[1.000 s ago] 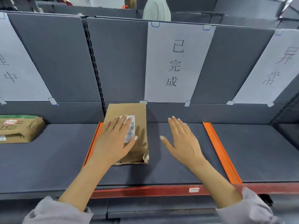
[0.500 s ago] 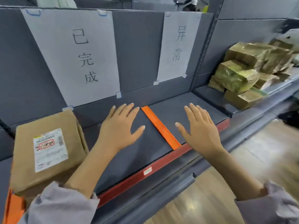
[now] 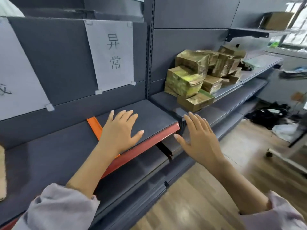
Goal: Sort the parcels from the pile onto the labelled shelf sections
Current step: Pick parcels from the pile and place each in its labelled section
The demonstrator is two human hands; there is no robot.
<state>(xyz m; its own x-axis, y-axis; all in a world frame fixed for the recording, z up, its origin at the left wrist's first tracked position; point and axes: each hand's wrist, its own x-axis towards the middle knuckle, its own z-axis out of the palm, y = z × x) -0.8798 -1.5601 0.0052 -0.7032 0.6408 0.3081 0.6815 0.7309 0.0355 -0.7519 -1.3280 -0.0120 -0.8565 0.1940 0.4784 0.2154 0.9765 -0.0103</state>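
A pile of brown and green parcels (image 3: pixel 196 77) lies on the grey shelf to the right. My left hand (image 3: pixel 121 130) hovers flat, fingers straight, over the dark shelf section (image 3: pixel 149 113) under the paper label 异常 (image 3: pixel 113 53). My right hand (image 3: pixel 197 136) is also flat and holds nothing, just past the shelf's right end, short of the pile. An orange divider strip (image 3: pixel 93 125) marks the section's left border. The edge of a brown parcel (image 3: pixel 2 171) shows at the far left, on the neighbouring section.
A second paper label (image 3: pixel 16 77) hangs at the left. The shelf's red front edge (image 3: pixel 149 141) runs below my hands. Wooden floor (image 3: pixel 199 196) lies to the right, with dark bags (image 3: pixel 272 115) and a wheeled frame (image 3: pixel 282 158). An upper shelf holds a carton (image 3: pixel 275 20).
My left hand has left the brown parcel on the middle section. My view and both hands have swung right, from that section to the shelf's right end, toward the pile.
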